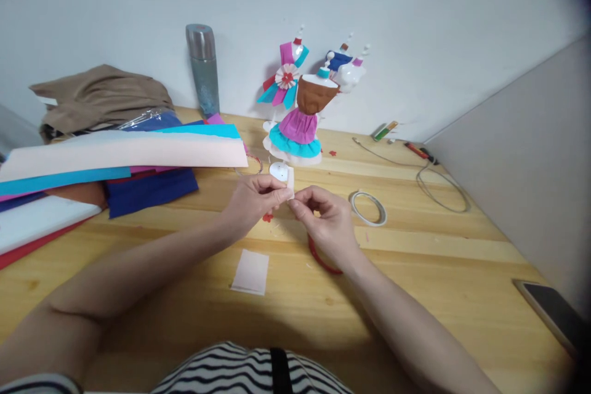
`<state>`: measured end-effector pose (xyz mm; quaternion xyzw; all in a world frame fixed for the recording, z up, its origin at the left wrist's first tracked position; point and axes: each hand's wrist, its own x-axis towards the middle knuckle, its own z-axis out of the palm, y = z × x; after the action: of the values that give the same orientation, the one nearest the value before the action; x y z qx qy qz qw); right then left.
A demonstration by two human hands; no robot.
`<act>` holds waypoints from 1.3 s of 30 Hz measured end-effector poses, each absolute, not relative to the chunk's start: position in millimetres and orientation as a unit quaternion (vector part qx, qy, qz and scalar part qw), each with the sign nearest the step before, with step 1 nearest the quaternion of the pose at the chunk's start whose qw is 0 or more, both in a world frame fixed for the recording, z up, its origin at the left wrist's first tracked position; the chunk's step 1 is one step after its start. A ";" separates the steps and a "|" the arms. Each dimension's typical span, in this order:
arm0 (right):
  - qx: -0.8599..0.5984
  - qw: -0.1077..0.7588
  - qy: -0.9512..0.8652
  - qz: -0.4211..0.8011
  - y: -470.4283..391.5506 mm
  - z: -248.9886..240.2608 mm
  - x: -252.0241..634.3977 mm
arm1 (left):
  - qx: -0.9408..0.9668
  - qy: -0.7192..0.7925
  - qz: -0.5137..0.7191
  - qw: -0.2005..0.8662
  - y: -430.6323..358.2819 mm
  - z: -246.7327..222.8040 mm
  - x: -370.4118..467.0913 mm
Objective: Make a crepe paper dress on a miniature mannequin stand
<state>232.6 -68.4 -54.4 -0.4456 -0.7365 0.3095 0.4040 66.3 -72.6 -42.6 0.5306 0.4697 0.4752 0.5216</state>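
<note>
Between the fingertips of my left hand (252, 202) is a narrow pale pink paper strip (290, 178), held upright above the table. My right hand (329, 217) pinches at the lower end of the same strip, its thumb and forefinger touching it. Under the right hand lies something with a red loop (321, 258), mostly covered, perhaps a scissors handle. A pale pink paper square (250, 272) rests on the table nearer to me. Beyond the hands stands a small dress form (318, 93) with a brown top and a pink, turquoise and white skirt.
Behind it are more small dress forms (287, 77). A tape roll (368, 208) lies right of my hands. Stacked coloured paper (129, 151), a flask (203, 71) and brown cloth (106, 95) occupy the left. A cable (446, 194) and a phone (549, 311) lie on the right.
</note>
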 end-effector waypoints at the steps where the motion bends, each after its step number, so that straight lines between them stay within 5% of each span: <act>1: -0.435 0.402 -0.765 0.254 -67.1 -53.7 235.9 | 0.538 0.469 0.478 0.512 -72.2 -41.3 65.7; 6: -0.325 0.432 -0.841 -0.027 -55.0 -50.5 255.2 | 0.522 0.474 0.491 0.512 -65.6 -40.5 60.3; 9: -0.276 0.433 -0.853 -0.096 -48.2 -52.3 267.1 | 0.455 0.453 0.427 0.637 -61.7 -44.1 57.6; 15: -0.241 0.369 -0.892 -0.097 -47.5 -57.9 279.7 | 0.376 0.349 0.273 0.814 -69.1 -43.7 60.6; 25: -0.253 0.327 -0.902 -0.127 -48.7 -56.9 279.2 | 0.410 0.377 0.304 0.773 -71.6 -37.3 63.6; 39: -0.166 0.377 -0.890 -0.195 -48.7 -48.7 269.5 | 0.410 0.379 0.311 0.769 -71.3 -37.1 64.4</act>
<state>269.5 -48.7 -48.7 -0.1664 -0.8902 -0.1950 0.3766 64.4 -71.3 -37.1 0.4099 0.3789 0.3109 0.7693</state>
